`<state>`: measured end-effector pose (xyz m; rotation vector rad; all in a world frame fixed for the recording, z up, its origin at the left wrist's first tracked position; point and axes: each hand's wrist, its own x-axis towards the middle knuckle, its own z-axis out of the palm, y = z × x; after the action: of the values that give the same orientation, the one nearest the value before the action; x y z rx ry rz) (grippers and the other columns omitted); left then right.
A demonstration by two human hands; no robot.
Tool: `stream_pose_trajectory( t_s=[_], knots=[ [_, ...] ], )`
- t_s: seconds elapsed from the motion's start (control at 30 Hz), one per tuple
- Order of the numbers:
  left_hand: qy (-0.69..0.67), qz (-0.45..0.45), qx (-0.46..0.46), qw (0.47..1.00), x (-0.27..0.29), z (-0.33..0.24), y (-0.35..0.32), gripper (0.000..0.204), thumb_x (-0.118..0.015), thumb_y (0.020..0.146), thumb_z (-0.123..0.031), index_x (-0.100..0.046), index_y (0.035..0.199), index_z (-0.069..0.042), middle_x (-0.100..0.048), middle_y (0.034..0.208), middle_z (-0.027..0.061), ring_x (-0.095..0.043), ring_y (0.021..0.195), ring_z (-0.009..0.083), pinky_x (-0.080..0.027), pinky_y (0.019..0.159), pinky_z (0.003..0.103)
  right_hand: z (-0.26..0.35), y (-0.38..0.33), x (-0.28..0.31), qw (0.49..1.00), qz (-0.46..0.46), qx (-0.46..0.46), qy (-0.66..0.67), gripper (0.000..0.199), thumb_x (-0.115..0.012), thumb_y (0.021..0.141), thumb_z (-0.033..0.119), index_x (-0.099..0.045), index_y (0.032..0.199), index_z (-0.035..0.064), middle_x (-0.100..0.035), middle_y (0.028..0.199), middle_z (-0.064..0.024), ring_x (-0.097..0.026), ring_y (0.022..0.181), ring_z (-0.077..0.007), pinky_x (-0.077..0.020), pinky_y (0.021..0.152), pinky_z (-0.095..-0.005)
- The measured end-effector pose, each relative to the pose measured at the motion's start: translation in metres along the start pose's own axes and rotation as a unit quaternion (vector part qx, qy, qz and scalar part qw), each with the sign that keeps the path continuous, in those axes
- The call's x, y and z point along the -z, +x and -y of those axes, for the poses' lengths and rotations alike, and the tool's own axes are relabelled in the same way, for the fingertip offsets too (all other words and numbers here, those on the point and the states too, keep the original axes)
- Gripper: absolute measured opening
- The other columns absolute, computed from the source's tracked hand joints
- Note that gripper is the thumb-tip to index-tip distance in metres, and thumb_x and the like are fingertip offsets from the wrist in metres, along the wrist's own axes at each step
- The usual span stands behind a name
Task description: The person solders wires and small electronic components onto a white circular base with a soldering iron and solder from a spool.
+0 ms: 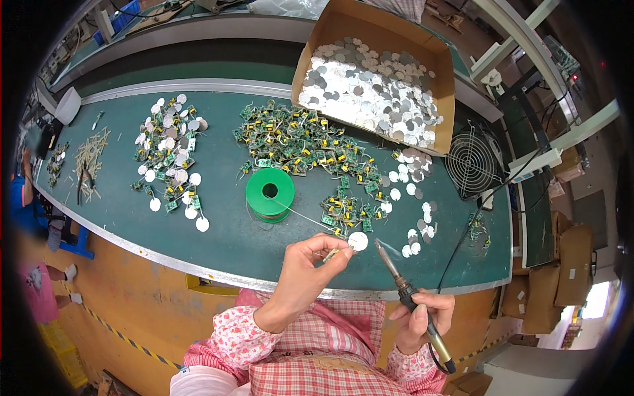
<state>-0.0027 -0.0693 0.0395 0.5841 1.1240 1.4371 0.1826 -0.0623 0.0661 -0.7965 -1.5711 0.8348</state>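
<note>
My left hand (pixel 302 274) is closed in a pinch around a small circuit board (pixel 331 255), most of it hidden by the fingers. A white round disc (pixel 358 241) shows at the fingertips; whether it is joined to the board I cannot tell. Solder wire runs from the green spool (pixel 256 191) toward these fingers. In my right hand (pixel 426 320) is a soldering iron (pixel 391 266), gripped by its dark handle. Its tip points up and left, a little right of the disc and apart from it. A faint wisp of smoke drifts beside the tip.
Small boards with yellow parts (pixel 297 138) form a heap behind the spool. Boards with white discs (pixel 172 148) lie to the left. A cardboard box (pixel 446 86) of round discs stands at the back, with a round fan (pixel 472 162) on its right. The iron's cord (pixel 456 247) crosses the bench.
</note>
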Motion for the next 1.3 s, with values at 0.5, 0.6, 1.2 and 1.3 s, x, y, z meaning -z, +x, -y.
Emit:
stream_pose_trajectory(
  t_s=[0.5, 0.6, 1.2, 1.3],
  knots=[
    [0.661, -0.399, -0.270, 0.576, 0.137, -0.078, -0.023, 0.026, -0.073, 0.073, -0.010, -0.062, 0.096, -0.005, -0.056, 0.072, 0.0024, -0.050, 0.064, 0.0176, -0.038, 0.070, 0.032, -0.012, -0.003, 0.009, 0.990, -0.029, -0.126, -0.059, 0.020, -0.052, 0.088, 0.016, -0.051, 0.096, -0.0027, -0.059, 0.079, -0.0137, -0.058, 0.048, -0.0153, -0.0450, 0.044, -0.0245],
    [0.691, -0.388, -0.303, 0.529, 0.131, -0.076, -0.021, 0.023, -0.072, 0.074, -0.007, -0.062, 0.095, -0.005, -0.057, 0.072, 0.0025, -0.052, 0.065, 0.0175, -0.039, 0.070, 0.032, -0.016, -0.006, 0.013, 0.989, -0.047, -0.127, -0.054, 0.019, -0.052, 0.088, 0.016, -0.051, 0.096, -0.0021, -0.059, 0.075, -0.0123, -0.058, 0.048, -0.0148, -0.0449, 0.045, -0.0244],
    [0.482, -0.037, -0.262, 0.835, 0.008, 0.027, 0.018, 0.016, -0.073, 0.074, -0.006, -0.061, 0.085, -0.004, -0.058, 0.078, 0.0065, -0.056, 0.065, 0.0168, -0.041, 0.065, 0.030, -0.043, -0.004, -0.003, 0.979, 0.069, -0.070, -0.180, 0.021, -0.062, 0.086, 0.000, -0.055, 0.106, -0.0002, -0.066, 0.087, -0.0130, -0.066, 0.074, -0.0182, -0.0525, 0.064, -0.0266],
    [0.437, 0.053, -0.226, 0.869, 0.003, 0.020, 0.012, 0.012, -0.070, 0.076, -0.006, -0.062, 0.085, -0.004, -0.058, 0.078, 0.0049, -0.059, 0.065, 0.0164, -0.043, 0.065, 0.029, -0.046, 0.000, -0.014, 0.982, 0.087, -0.107, -0.132, 0.031, -0.068, 0.078, -0.005, -0.055, 0.105, 0.0015, -0.064, 0.091, -0.0115, -0.066, 0.077, -0.0189, -0.0519, 0.066, -0.0276]
  ],
)
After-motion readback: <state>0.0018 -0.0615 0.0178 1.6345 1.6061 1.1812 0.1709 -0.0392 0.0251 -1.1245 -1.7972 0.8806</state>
